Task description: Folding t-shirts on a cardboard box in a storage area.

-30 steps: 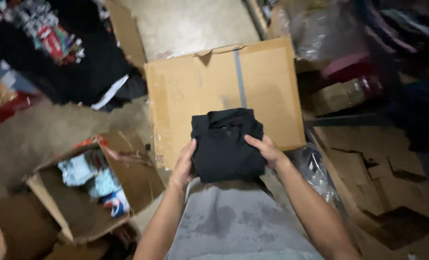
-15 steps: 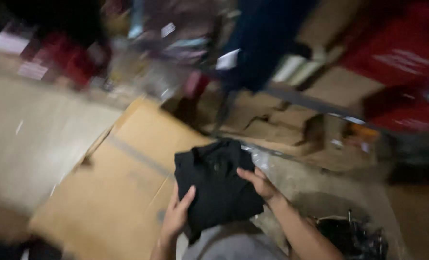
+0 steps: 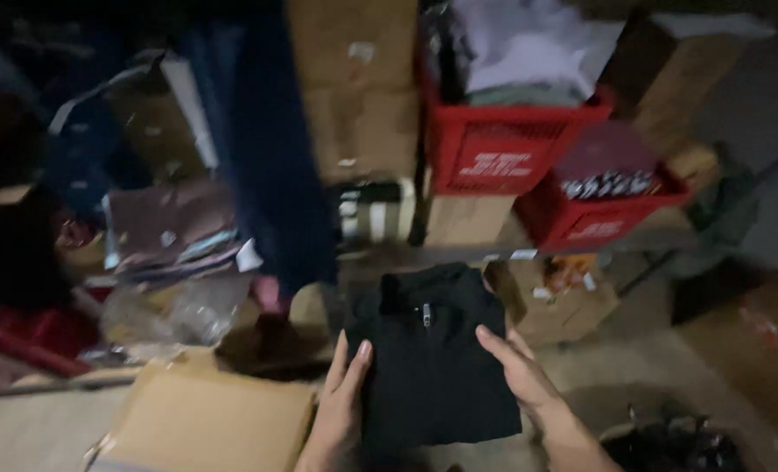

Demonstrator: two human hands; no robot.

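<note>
Resting between left hand (image 3: 343, 404) and right hand (image 3: 518, 378): folded black garment (image 3: 428, 358).

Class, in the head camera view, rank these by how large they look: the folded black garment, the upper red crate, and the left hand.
1. Folded black garment, though nearness to the camera enlarges it.
2. Upper red crate, farther off.
3. Left hand.
</note>
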